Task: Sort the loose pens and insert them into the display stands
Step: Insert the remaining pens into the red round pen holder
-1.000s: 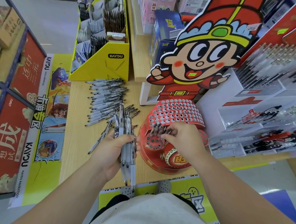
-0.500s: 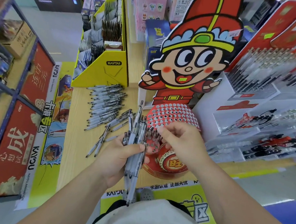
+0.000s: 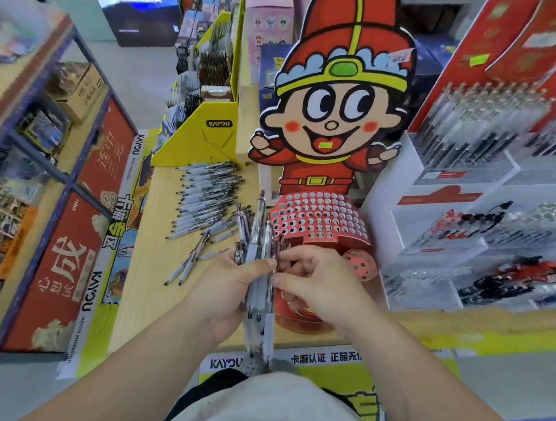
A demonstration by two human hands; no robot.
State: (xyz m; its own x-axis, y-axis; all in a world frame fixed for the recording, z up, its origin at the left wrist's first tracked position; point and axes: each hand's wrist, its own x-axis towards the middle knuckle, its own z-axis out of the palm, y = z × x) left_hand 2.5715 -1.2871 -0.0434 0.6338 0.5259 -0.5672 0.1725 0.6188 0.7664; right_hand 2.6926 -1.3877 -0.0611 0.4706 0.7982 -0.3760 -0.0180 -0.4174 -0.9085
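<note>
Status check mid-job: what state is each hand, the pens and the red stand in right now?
Left hand: grips a bundle of pens, held roughly upright.
Right hand: pinches a pen in that bundle.
Red display stand: most visible holes empty.
Loose pens: lying flat on the table, not yet inserted.

I have one view to work from: a wide-angle camera on the person's head, facing forward and tipped down over the wooden table [image 3: 149,267]. It sits close. Both forearms run in from the near corners, and the left hand [image 3: 230,282] and right hand [image 3: 318,278] meet at the pens [image 3: 258,238] mid-frame. The red stand [image 3: 318,219] lies just beyond. The blue shelf unit [image 3: 60,177] on the left edge looks bent and blurred.
</note>
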